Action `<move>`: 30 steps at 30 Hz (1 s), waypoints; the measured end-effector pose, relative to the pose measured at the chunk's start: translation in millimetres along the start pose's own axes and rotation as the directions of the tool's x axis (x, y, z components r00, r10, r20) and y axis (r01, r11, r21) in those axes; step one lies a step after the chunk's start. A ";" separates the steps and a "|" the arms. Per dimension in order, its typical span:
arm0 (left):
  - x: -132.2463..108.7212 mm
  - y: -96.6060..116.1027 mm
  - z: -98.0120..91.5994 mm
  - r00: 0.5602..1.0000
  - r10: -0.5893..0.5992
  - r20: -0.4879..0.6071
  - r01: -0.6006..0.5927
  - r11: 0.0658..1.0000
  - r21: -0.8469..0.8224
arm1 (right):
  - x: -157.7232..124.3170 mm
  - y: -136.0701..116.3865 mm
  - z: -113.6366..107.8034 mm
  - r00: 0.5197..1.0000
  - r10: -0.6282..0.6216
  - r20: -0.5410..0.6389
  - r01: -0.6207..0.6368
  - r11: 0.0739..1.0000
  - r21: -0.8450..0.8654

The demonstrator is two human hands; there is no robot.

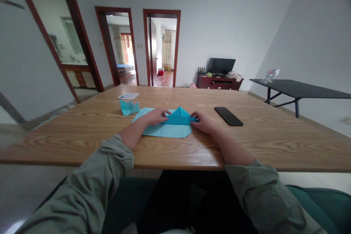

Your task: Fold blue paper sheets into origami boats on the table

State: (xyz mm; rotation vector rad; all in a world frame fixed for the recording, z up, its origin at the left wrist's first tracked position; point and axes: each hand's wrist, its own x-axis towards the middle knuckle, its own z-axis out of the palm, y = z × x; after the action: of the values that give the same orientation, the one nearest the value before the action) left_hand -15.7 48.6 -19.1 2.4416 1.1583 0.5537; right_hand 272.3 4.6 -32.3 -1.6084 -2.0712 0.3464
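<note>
A partly folded light blue paper sheet (167, 128) lies on the wooden table (82, 131) in front of me. Its upper part is folded into a darker blue triangle (179, 116). My left hand (155, 116) rests flat on the paper's left side, fingertips touching the triangle's left edge. My right hand (203, 122) sits at the right end of the fold, its fingers curled and pinching that corner. A small finished blue paper boat (129, 107) stands to the left, beyond my left hand.
A black phone (228, 116) lies on the table right of my right hand. A white printed sheet (128, 96) lies near the far left edge. A black side table (301, 89) stands at the right. Doorways and a TV cabinet (219, 80) are behind.
</note>
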 end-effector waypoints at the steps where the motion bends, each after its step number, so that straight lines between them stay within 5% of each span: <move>1: 0.0 -0.4 0.7 1.000 -0.008 -0.009 0.008 1.000 -0.011 | 0.9 1.7 0.8 1.000 -0.001 -0.015 0.001 1.000 0.027; 13: 3.7 -5.3 4.8 0.993 -0.117 0.005 0.117 0.993 0.002 | 4.8 6.2 0.3 0.987 0.080 -0.142 -0.047 0.973 0.225; 19: 7.9 -7.4 6.6 0.973 -0.224 -0.058 0.217 0.970 -0.110 | 4.9 -0.1 -5.7 0.985 0.063 -0.161 0.050 0.789 0.612; 26: 7.4 -4.2 3.5 0.994 -0.077 -0.078 0.048 0.947 -0.317 | 10.8 3.1 -7.0 0.969 0.185 -0.165 0.014 0.626 0.780; 30: 6.3 0.0 3.3 0.981 -0.119 -0.152 0.034 0.882 -0.470 | 11.9 4.2 -5.4 0.956 0.210 -0.206 0.027 0.633 0.774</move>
State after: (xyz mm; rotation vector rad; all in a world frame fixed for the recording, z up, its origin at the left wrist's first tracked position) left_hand -10.4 53.0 -20.7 1.9560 1.0355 0.9223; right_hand 276.5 16.7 -27.1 -1.1234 -1.3126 0.8602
